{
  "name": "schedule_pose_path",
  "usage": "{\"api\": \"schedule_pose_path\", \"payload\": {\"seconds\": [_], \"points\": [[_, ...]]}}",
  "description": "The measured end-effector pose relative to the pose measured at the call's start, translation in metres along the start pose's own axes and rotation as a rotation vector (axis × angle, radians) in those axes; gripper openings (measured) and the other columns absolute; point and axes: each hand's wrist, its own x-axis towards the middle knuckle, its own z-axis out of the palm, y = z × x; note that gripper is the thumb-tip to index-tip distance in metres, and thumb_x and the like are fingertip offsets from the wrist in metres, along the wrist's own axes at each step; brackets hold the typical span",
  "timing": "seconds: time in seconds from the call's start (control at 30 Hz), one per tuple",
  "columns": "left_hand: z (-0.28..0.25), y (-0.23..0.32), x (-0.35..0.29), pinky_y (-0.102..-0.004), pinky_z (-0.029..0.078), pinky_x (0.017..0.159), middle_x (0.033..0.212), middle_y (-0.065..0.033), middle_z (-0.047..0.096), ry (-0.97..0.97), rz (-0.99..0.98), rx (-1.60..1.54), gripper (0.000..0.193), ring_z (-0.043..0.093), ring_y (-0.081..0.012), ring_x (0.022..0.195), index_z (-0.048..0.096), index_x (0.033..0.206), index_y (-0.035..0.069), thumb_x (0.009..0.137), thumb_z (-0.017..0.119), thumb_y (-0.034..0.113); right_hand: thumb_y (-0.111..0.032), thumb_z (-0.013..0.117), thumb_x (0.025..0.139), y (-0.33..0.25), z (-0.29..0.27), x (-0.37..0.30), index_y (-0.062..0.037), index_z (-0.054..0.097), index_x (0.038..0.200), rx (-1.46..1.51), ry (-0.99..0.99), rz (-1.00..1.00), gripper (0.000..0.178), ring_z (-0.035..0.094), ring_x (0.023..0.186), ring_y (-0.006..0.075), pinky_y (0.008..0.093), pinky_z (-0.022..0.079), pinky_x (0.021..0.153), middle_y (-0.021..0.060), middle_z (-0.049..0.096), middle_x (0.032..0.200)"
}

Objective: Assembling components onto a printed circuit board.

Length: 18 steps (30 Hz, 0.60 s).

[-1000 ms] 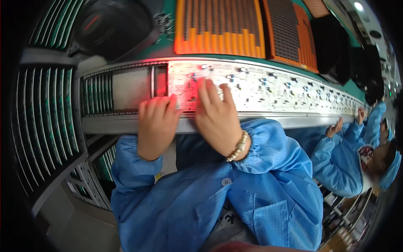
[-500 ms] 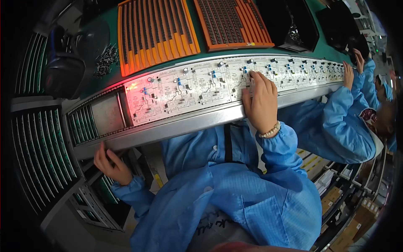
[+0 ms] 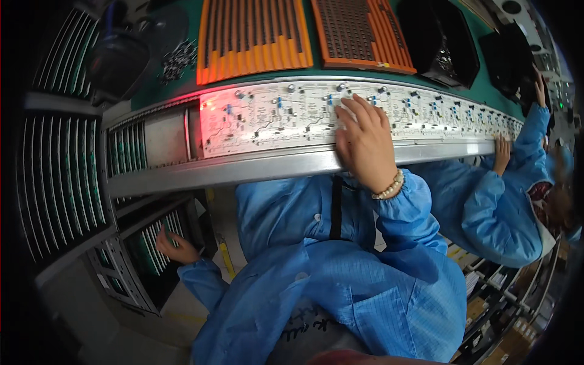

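Observation:
White circuit boards (image 3: 260,135) studded with small blue and black parts lie end to end along a metal-edged conveyor track (image 3: 243,174). My right hand (image 3: 368,143), with a beaded bracelet at the wrist, reaches over the track. Its fingers are spread on or just above a board; contact cannot be made out. Below the track's left part, my left hand (image 3: 177,249) hangs beside a low rack of upright boards (image 3: 150,250). Thumb and fingers stand apart there, and nothing shows between them. Red light falls on the leftmost white board.
Two orange trays (image 3: 255,58) (image 3: 365,45) of small dark parts stand behind the track, beside a black bin (image 3: 441,42). Loose metal parts (image 3: 178,59) lie on the green mat. A tall board rack (image 3: 61,176) stands left. A co-worker in blue (image 3: 493,210) works at right.
My left hand has dropped away from the track's edge to beside the low rack. My right hand has shifted slightly left over the boards. The whole view has turned a little.

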Motion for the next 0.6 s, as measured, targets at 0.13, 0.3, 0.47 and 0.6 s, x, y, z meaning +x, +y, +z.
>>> {"api": "schedule_pose_path", "payload": {"seconds": [0.13, 0.3, 0.47, 0.6], "points": [[0.008, -0.051, -0.078, -0.0404, 0.045, 0.096, 0.113, -0.0175, 0.061, -0.044, -0.270, -0.032, 0.025, 0.057, -0.0316, 0.107, 0.062, 0.119, 0.000, 0.094, 0.054, -0.001, -0.007, 0.060, 0.086, -0.010, -0.001, 0.009, -0.0058, 0.067, 0.119, 0.106, 0.003, 0.076, 0.034, 0.050, 0.125, 0.0379, 0.0449, 0.041, 0.104, 0.0175, 0.056, 0.132], [0.029, -0.181, -0.175, -0.0354, 0.050, 0.094, 0.116, -0.0116, 0.066, 0.167, -0.859, -0.245, 0.025, 0.062, -0.0223, 0.104, 0.064, 0.120, 0.004, 0.096, 0.057, 0.002, -0.012, 0.060, 0.093, -0.003, 0.007, 0.009, -0.0041, 0.066, 0.122, 0.170, 0.100, 0.012, 0.031, 0.058, 0.115, 0.0382, 0.0420, 0.046, 0.098, 0.0197, 0.058, 0.130], [0.031, -0.198, -0.148, -0.0335, 0.051, 0.089, 0.109, -0.0063, 0.069, 0.526, -1.442, -0.785, 0.027, 0.064, -0.0190, 0.102, 0.066, 0.112, 0.007, 0.095, 0.068, 0.027, -0.010, 0.056, 0.098, -0.029, 0.029, -0.005, -0.0011, 0.065, 0.122, 0.171, 0.170, -0.013, 0.027, 0.061, 0.111, 0.0342, 0.0393, 0.048, 0.095, 0.0190, 0.061, 0.124], [0.057, -0.232, -0.097, -0.0335, 0.051, 0.084, 0.094, -0.0074, 0.066, 0.629, -1.418, -1.114, 0.027, 0.064, -0.0208, 0.087, 0.065, 0.104, 0.008, 0.096, 0.064, 0.034, -0.008, 0.057, 0.098, -0.042, 0.036, -0.014, 0.0004, 0.065, 0.119, 0.129, 0.280, -0.061, 0.025, 0.060, 0.110, 0.0319, 0.0399, 0.047, 0.094, 0.0182, 0.062, 0.120]]}}
